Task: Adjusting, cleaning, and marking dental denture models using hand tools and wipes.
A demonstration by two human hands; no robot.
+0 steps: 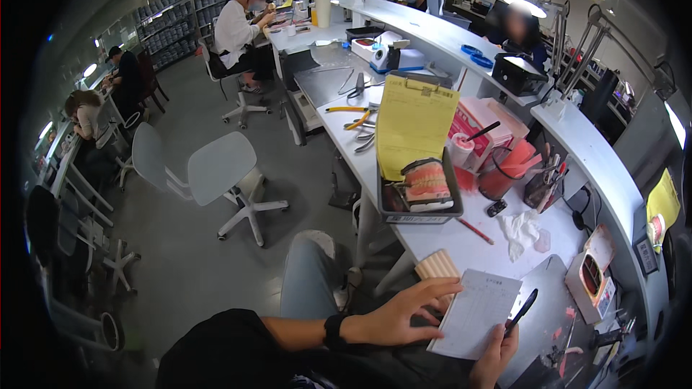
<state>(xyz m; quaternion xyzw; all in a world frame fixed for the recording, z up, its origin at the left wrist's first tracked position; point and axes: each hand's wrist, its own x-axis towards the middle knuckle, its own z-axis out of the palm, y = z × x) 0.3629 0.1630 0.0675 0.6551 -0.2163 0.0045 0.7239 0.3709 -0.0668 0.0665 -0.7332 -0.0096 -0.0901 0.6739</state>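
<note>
A pad of white ruled paper (481, 313) is held tilted over the bench's near edge. My right hand (496, 357) grips its lower right side, thumb on top. A black pen (524, 309) sticks up from that same hand. My left hand (396, 311), with a dark band at the wrist, is at the pad's left edge. Its index finger and thumb are spread apart and touch the paper's side. Just beyond the pad lies a ridged tan block (437, 265). A grey tray (422, 216) holds a dental model (425, 181) with pink gums, and a yellow sheet on a clipboard (417, 119) stands in it.
Yellow-handled pliers (357, 121), a red pencil (476, 231), crumpled tissue (520, 233) and a mesh pot (497, 181) with pink sheets lie around the tray. A white box (590, 281) stands at right. An unoccupied swivel chair (223, 166) is at left. Several people work at other benches.
</note>
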